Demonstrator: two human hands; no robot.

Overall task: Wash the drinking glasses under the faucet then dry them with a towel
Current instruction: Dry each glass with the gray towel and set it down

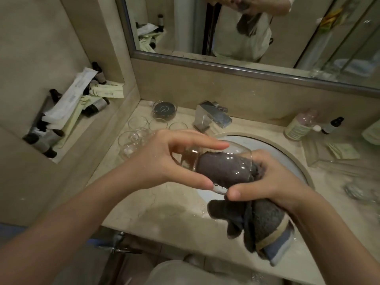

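Note:
A clear drinking glass point(232, 153) lies on its side over the sink point(267, 147), held at its base end by my left hand point(164, 159) between thumb and fingers. A dark grey towel point(259, 221) is stuffed into the glass's mouth. My right hand point(273, 179) grips the towel at the rim; the rest of the cloth hangs below my wrist. Several more clear glasses point(135, 136) stand on the counter to the left of the square chrome faucet point(211, 118). No water runs from the faucet.
A wall niche point(61, 112) at left holds small dark bottles and packets. A glass dish point(164, 110) sits behind the glasses. Bottles point(300, 126) and a clear tray point(337, 153) stand right of the sink. A mirror point(246, 27) spans the back wall. The counter is wet.

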